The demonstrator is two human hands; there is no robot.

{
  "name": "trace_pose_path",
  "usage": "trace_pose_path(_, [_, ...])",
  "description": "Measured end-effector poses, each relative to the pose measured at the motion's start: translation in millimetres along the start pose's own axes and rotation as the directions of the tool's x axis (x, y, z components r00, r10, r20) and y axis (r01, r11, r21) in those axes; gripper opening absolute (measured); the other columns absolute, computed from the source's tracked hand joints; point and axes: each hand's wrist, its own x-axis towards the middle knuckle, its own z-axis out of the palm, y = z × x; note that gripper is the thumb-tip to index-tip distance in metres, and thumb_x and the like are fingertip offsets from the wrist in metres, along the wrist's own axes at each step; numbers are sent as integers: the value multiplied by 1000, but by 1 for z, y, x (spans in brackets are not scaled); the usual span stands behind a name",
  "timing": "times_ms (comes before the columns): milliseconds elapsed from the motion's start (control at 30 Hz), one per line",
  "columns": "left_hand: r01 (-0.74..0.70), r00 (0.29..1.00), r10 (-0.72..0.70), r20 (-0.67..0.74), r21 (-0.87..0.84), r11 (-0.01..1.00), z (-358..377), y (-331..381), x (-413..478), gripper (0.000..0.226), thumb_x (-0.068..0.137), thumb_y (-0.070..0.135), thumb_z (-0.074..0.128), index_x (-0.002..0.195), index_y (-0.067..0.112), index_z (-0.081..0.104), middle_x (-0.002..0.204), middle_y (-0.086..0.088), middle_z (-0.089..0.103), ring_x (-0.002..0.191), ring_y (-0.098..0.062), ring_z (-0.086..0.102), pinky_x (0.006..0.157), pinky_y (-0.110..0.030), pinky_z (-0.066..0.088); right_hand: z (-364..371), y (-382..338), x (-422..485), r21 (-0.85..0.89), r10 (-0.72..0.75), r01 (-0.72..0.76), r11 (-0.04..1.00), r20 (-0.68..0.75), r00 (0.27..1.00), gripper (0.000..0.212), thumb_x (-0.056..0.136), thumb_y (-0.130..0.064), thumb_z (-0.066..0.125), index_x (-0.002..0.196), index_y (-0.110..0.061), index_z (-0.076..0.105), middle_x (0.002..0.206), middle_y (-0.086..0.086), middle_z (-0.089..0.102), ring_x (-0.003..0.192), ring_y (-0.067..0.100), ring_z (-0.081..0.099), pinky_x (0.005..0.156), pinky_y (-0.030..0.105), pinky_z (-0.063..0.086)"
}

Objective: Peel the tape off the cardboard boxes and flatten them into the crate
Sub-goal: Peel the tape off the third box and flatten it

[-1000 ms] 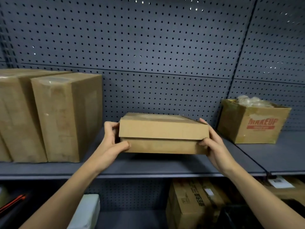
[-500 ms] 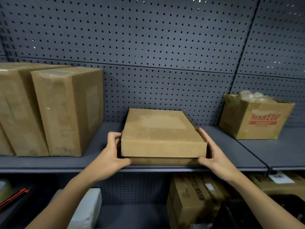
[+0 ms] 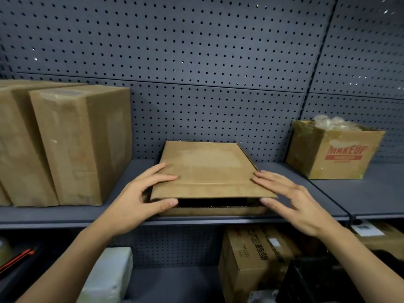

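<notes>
At the front middle of the grey shelf [image 3: 360,193], a flat cardboard box [image 3: 207,165], base down, its front flap raised a little above a dark slot and a strip of corrugated edge. At the box's near left corner, the left hand [image 3: 135,200]: fingers curved and slightly apart on top of the lid, thumb tucked beneath the flap's edge, pinching that corner. At the near right corner, the right hand [image 3: 295,200]: fingers straight and splayed, tips against the lid's right edge, thumb tip just under the flap's corner, nothing clamped. Left of the box and apart from it, two tall cartons [image 3: 80,145] upright and touching side by side, shiny tape across the nearer one's top. Well to the right, on the neighbouring shelf section, an open MAKEUP carton [image 3: 341,154] with crumpled clear plastic [image 3: 332,125] heaped inside. Behind everything, grey pegboard [image 3: 196,51]. On the lower level, a printed brown carton [image 3: 255,256] and a white block [image 3: 109,276]; the rest down there too dark to tell.
</notes>
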Motion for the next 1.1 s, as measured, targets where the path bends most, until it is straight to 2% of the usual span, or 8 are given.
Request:
trace_pose_path(267, [50, 955, -90, -284, -144, 988, 16, 10, 8, 39, 72, 70, 66, 92, 39, 79, 120, 19, 67, 114, 1, 59, 106, -42, 45, 18, -15, 15, 247, 138, -69, 967, -278, 951, 36, 89, -58, 51, 104, -33, 73, 113, -17, 69, 114, 0, 60, 100, 28, 46])
trace_pose_path(400, [79, 907, -186, -377, -281, 956, 24, 20, 11, 36, 75, 56, 70, 88, 23, 79, 103, 7, 73, 100, -9, 68, 98, -43, 51, 33, -30, 22, 340, 255, -115, 933, -400, 880, 22, 93, -44, 60, 91, -26, 72, 82, -16, 68, 84, 3, 62, 75, 30, 46])
trace_pose_path(567, [103, 861, -262, -437, -354, 929, 32, 24, 10, 32, 78, 49, 73, 92, 20, 78, 98, 2, 75, 97, -13, 70, 95, -43, 54, 48, -46, 24, 396, 338, -142, 907, -486, 806, 37, 97, -34, 60, 132, -39, 49, 77, -9, 58, 70, 4, 53, 68, 26, 41])
trace_pose_path(700, [131, 892, -214, -397, -228, 965, 37, 22, 5, 47, 82, 61, 69, 117, 31, 64, 111, 11, 69, 105, -6, 63, 97, -42, 51, 56, -51, 19, 196, 240, -169, 966, -430, 870, 47, 103, -40, 42, 149, -43, 34, 118, -13, 53, 110, 3, 46, 88, 19, 34])
trace_pose_path(800, [186, 910, -223, -349, -137, 973, 42, 22, 3, 68, 76, 53, 79, 131, 43, 40, 126, 20, 55, 118, -6, 51, 100, -28, 44, 58, -52, 16, 196, 278, -218, 956, -370, 887, 81, 90, -40, 67, 151, -50, 14, 138, -7, 41, 129, 7, 37, 105, 29, 33])
trace_pose_path(867, [184, 911, -202, -359, -84, 979, 47, 25, 4, 81, 76, 31, 85, 131, 48, 29, 123, 29, 49, 117, 1, 43, 92, -12, 35, 62, -53, 16, 162, 288, -243, 956, -389, 875, 99, 82, -37, 78, 150, -53, 8, 140, -3, 37, 132, 13, 37, 108, 34, 35])
trace_pose_path(967, [173, 917, -177, -358, -43, 984, 51, 23, 5, 94, 77, 16, 84, 139, 47, 20, 130, 23, 48, 117, -2, 44, 95, -19, 34, 64, -52, 17, 140, 288, -252, 957, -430, 856, 100, 84, -27, 78, 152, -47, 8, 139, 0, 36, 131, 15, 38, 106, 36, 40])
trace_pose_path(1100, [166, 952, -169, -257, -31, 986, 43, 21, 3, 101, 80, 10, 78, 146, 47, 12, 137, 24, 44, 112, 2, 48, 85, -2, 37, 56, -50, 13, 111, 253, -227, 968, -393, 884, 97, 88, -15, 71, 155, -44, 7, 136, -5, 36, 108, -7, 42, 91, 23, 38])
